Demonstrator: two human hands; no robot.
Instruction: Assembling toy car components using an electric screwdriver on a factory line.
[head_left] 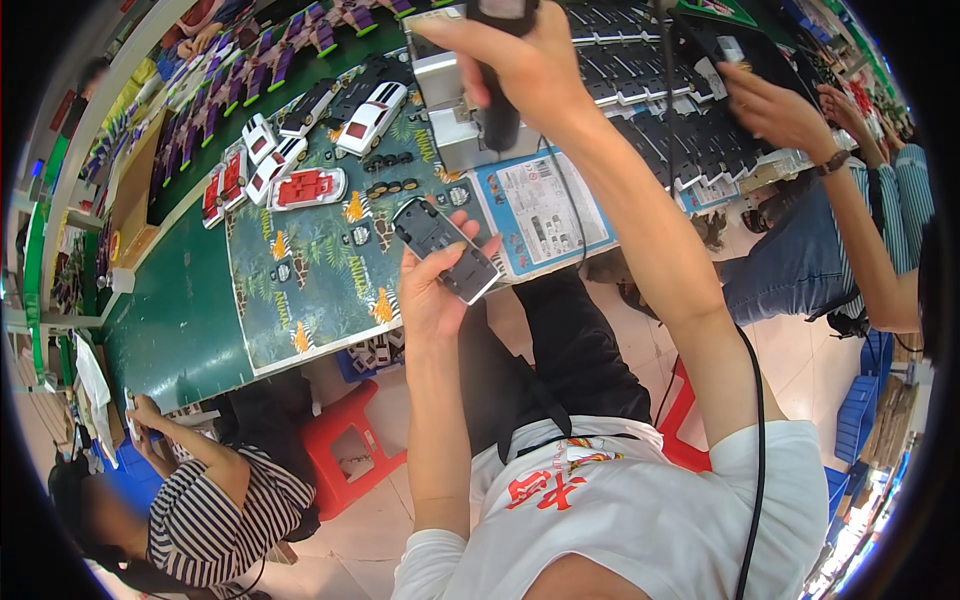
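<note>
My left hand [435,290] is closed round a toy car [443,240], turned so its black underside faces up, above the table's near edge. My thumb lies across the chassis. Raised at the top, my right hand [535,70] grips a black corded power screwdriver [501,128]; its working tip does not show. The screwdriver is apart from the car. Beyond my left hand are small black wheels on axles [392,187], a white toy car body [372,118] and a white shell with a red interior [308,188].
Rows of black car chassis [640,75] fill the right side of the bench. A printed card [545,215] lies below a silver metal box [455,125]. Co-workers sit on both sides; one hand [775,108] reaches in at right. Red stools [350,445] stand below.
</note>
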